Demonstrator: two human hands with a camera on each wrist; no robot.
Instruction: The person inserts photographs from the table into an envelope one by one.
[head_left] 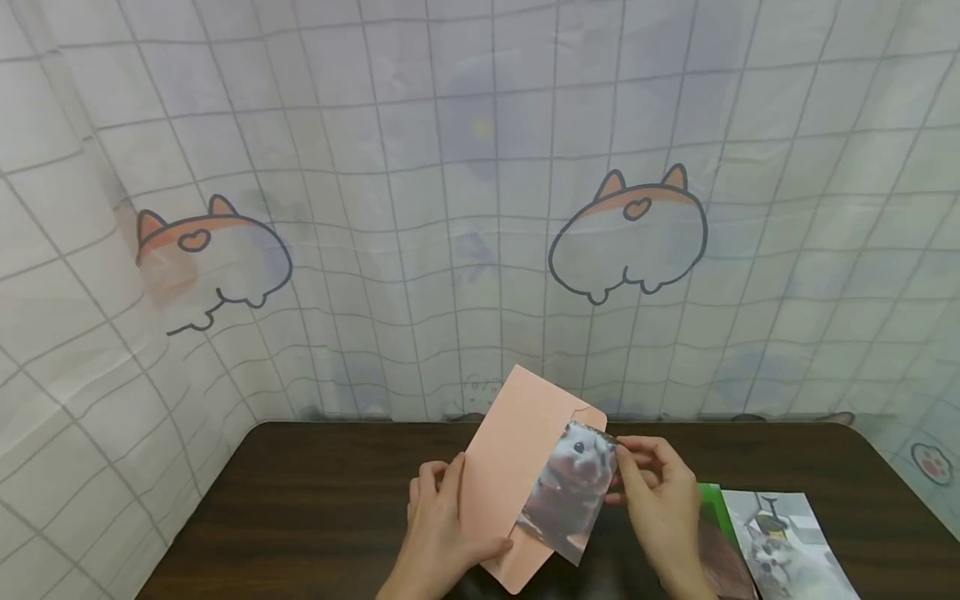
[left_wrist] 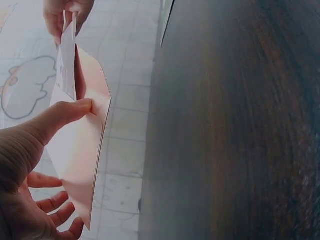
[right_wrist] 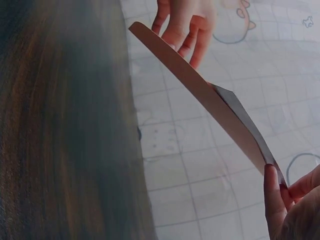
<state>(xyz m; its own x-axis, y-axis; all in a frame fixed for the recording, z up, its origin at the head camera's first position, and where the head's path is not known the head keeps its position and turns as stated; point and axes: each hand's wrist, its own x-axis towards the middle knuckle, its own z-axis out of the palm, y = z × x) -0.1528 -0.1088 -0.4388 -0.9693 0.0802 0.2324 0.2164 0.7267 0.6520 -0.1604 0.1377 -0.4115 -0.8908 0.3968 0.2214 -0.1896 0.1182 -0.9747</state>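
A pink envelope (head_left: 517,450) is held up at a tilt above the table. My left hand (head_left: 442,517) grips it by its left and lower edges, thumb in front. In the left wrist view, the left thumb (left_wrist: 72,110) lies by the envelope's opening. My right hand (head_left: 660,500) pinches a glossy picture card (head_left: 570,483) at its upper right edge. The card shows a pale furry animal. Its left part is hidden inside the envelope, and the rest sticks out to the right. In the right wrist view, the envelope (right_wrist: 200,95) appears edge-on with the card (right_wrist: 245,115) against it.
At the right of the dark wooden table (head_left: 300,517) lie another picture card (head_left: 787,542) and a green-edged item (head_left: 711,497), near my right wrist. A white checked curtain (head_left: 420,208) with cartoon animals hangs behind the table.
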